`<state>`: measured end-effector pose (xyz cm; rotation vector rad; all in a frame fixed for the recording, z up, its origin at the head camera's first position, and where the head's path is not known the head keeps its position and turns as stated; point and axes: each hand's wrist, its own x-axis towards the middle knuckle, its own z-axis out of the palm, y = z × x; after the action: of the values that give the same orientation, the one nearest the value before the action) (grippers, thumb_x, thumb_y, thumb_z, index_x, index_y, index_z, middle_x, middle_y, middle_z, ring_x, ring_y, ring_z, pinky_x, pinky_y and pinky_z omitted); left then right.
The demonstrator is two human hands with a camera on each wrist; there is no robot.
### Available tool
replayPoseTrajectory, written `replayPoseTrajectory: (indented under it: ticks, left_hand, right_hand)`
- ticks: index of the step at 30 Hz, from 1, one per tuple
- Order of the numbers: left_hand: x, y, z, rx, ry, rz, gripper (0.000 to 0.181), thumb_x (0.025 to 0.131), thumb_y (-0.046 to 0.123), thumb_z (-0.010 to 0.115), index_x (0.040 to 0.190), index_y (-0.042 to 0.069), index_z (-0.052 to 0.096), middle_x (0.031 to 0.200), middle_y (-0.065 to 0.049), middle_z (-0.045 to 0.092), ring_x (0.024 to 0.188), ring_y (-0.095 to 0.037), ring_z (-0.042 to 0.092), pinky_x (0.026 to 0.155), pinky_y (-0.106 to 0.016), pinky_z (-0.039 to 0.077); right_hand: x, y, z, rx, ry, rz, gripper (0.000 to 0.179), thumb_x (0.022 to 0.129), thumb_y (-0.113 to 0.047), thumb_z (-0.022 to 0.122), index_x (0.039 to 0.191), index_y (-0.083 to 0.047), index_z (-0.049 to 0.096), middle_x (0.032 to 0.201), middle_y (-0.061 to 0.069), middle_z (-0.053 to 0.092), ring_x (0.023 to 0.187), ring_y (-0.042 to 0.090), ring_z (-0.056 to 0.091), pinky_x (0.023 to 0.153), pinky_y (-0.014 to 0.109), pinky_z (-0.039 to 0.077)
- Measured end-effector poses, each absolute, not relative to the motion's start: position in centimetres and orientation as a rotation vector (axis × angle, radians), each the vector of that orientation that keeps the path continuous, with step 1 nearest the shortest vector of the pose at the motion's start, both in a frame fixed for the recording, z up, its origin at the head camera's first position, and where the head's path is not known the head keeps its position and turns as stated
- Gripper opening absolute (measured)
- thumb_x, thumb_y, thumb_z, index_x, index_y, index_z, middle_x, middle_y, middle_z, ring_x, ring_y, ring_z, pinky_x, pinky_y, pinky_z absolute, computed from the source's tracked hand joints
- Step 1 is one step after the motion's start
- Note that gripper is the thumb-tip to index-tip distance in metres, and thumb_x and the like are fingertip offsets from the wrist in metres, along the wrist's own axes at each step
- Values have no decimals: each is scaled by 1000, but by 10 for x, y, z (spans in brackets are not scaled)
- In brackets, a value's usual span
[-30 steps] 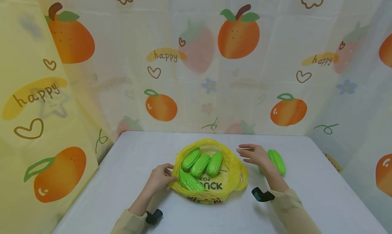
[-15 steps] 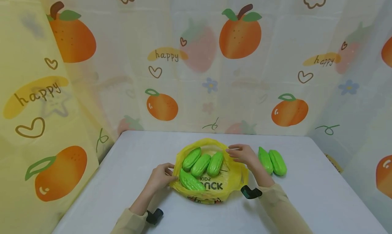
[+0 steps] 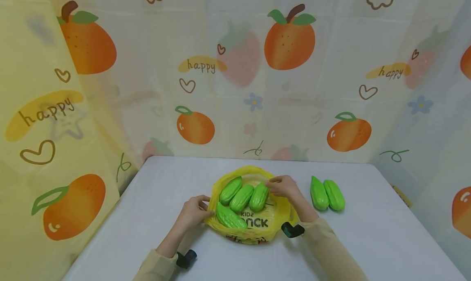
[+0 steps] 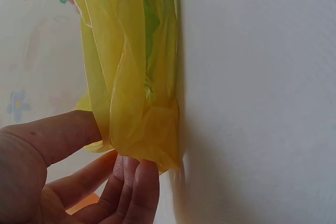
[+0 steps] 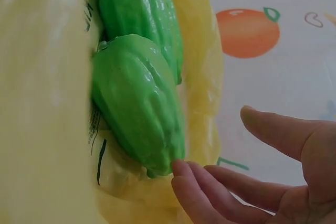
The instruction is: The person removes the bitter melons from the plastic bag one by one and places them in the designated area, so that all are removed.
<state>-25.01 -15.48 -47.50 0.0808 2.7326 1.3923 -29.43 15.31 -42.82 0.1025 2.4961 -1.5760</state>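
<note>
I see the left hand (image 3: pixel 194 210) pinching the yellow bag (image 3: pixel 252 234) at nine o'clock; the right hand (image 3: pixel 283 186) hovers loose-fingered at two o'clock, fingertips by one green gourd (image 3: pixel 259 198). Three more gourds (image 3: pixel 241 198) share the bag; two others (image 3: pixel 319 195) lie on the counter (image 3: pixel 368 240) at three o'clock.

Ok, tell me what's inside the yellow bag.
Four green vegetables lie inside the yellow bag, with printed lettering showing beside them; whatever is beneath them is covered.

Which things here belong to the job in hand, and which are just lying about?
Job:
yellow bag, pinched by the left grip
four green vegetables inside
probably the two loose green vegetables

Just around:
white table
fruit-printed backdrop
</note>
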Motion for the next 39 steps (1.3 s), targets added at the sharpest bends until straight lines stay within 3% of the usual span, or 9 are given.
replayPoseTrajectory:
  ticks: [8,20,30,39]
  left_hand:
    - [-252,-155,-477,88,2730,1402,45,74,11,78,115,1,63,82,-7,63,62,-15,57,53,-28,49]
    - [-253,-155,-480,91,2735,1396,44,74,11,78,114,2,63,82,-7,63,61,-15,57,53,-28,49]
    - [-253,-156,-479,98,2734,1395,44,74,12,78,114,2,64,82,-6,63,62,-15,57,54,-28,49]
    - [-252,-155,-478,98,2737,1388,44,74,12,78,115,2,64,82,-7,63,63,-15,57,54,-28,49]
  right_hand:
    - [-300,148,-433,154,2541,-1501,51,88,-24,67,123,11,55,123,30,57,100,35,66,82,37,55]
    - [-304,142,-444,218,2582,-1348,48,84,-30,71,112,8,65,101,22,68,81,27,70,71,33,56]
    - [-308,136,-445,212,2577,-1334,42,80,-33,76,98,4,69,94,15,66,76,24,68,68,31,56]
    - [-306,135,-448,243,2552,-1342,58,78,-31,78,116,9,61,114,25,62,73,19,66,70,32,56]
